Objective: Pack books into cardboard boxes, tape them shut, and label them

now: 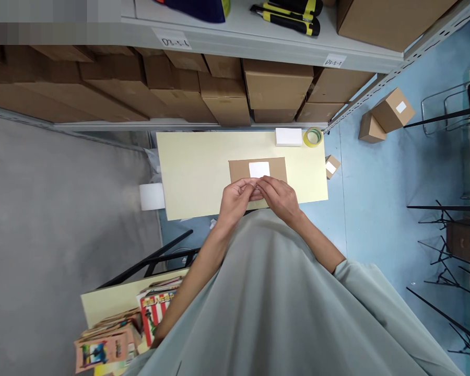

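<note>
Head view: left hand and right hand meet above cardboard bearing a white rectangle, near the counter's front edge; fingers bunched, grip unclear.

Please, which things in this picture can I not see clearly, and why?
Head view: whatever the bare left hand and bare right hand may pinch, covered by the hands themselves.
Head view: the near edge of the flat brown cardboard piece, largely behind both hands.
Head view: the dark-blue object on the grey metal shelf, cut off by the top edge.
</note>
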`<state>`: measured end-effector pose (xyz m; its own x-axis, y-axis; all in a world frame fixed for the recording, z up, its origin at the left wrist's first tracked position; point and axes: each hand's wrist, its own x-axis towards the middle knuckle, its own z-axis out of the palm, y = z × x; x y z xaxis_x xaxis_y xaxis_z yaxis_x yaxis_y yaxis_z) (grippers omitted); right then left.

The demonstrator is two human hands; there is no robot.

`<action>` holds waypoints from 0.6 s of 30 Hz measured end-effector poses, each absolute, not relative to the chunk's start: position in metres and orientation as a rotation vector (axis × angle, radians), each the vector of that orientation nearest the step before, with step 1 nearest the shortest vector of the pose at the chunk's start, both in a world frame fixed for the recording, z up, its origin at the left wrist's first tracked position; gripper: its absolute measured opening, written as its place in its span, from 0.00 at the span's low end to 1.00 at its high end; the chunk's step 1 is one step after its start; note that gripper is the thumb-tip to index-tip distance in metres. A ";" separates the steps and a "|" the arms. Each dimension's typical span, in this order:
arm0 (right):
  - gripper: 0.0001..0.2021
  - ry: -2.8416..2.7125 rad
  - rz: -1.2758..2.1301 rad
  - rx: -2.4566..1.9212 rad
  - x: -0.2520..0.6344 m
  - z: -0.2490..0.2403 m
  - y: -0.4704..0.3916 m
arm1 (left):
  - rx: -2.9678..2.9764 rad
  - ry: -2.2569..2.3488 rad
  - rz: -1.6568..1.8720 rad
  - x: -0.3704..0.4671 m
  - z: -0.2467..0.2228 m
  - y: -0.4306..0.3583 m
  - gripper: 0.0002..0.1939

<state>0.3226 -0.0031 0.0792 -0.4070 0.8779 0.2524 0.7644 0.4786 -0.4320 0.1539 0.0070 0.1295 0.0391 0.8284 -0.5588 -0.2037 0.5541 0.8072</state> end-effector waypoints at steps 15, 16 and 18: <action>0.17 -2.230 0.339 -1.351 0.319 0.075 0.005 | 0.624 1.297 0.880 0.153 0.132 0.015 0.25; 0.16 -2.237 0.342 -1.357 0.319 0.074 0.005 | 0.627 1.297 0.882 0.153 0.132 0.016 0.25; 0.16 -2.258 0.353 -1.368 0.319 0.073 0.007 | 0.632 1.301 0.888 0.153 0.132 0.017 0.25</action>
<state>0.3188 0.0068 0.0727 -0.3897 0.8830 0.2615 0.7610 0.4687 -0.4485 0.1528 0.0174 0.1320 0.0301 0.8402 -0.5414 -0.1976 0.5359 0.8208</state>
